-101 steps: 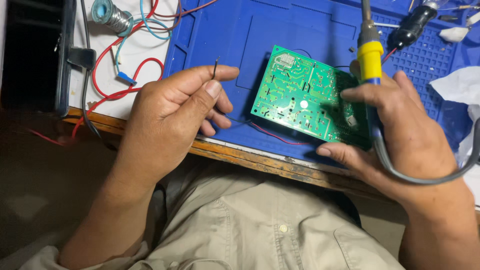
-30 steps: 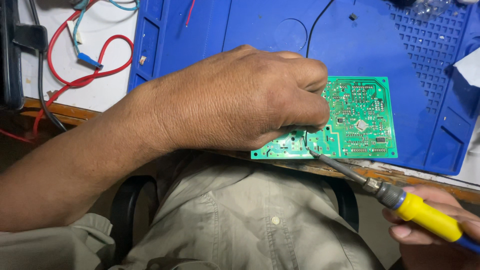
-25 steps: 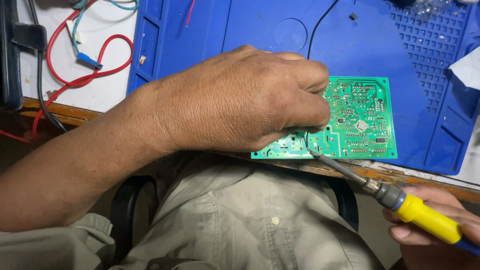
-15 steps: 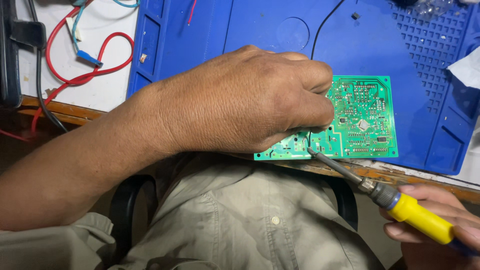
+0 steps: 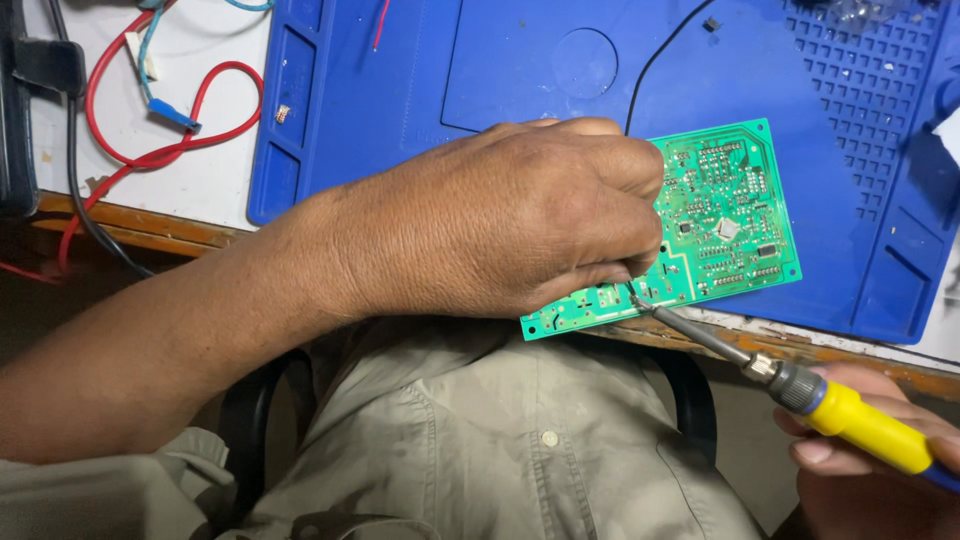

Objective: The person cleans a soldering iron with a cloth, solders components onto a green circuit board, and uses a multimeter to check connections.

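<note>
1. The green circuit board [image 5: 725, 215] lies solder side up on the blue silicone work mat [image 5: 400, 90], with its near corner jutting past the mat's front edge and over the wooden table edge [image 5: 140, 228], just above my lap.

2. My left hand [image 5: 510, 225] lies curled over the board's left half, palm down, fingers folded shut and pressing near the board's front edge. They seem to pinch something small there, but my knuckles hide it, so I cannot tell what.

3. My right hand [image 5: 875, 465] is closed round the yellow handle of the soldering iron [image 5: 800, 385], low at the right and partly out of view. The iron's metal tip touches the board right beside my left fingertips.

4. A few seconds ago my left hand was off the board, holding up a small dark part, and the iron stood upright in my right. Over the last second both hands have barely moved and the tip has stayed on the same spot; only the view has drifted a little. I take that to mean a joint is being heated and I am holding steady.

5. A thin black wire [image 5: 665, 55] runs up from behind my left hand across the mat.

6. Further left, on the white tabletop, a red wire [image 5: 175, 150] loops round a blue connector [image 5: 172, 113].
</note>
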